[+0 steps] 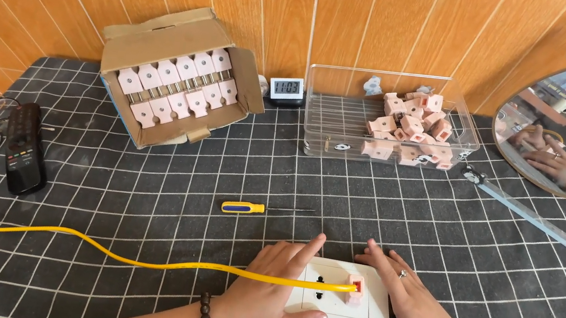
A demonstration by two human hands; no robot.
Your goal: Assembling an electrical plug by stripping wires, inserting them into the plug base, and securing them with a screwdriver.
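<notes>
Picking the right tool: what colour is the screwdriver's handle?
Yellow with a blue band, clearest in the head view: screwdriver.

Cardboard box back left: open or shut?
Open. The cardboard box has its flaps folded back, showing rows of pink plugs inside.

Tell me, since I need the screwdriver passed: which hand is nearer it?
Left. The left hand lies just below the screwdriver; the right hand sits farther right.

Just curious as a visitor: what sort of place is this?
Probably a home worktable for small electrical assembly. A cardboard box and a clear bin hold pink plug parts, a screwdriver lies on the checked cloth, and both hands press a white socket plate with yellow cable.
</notes>
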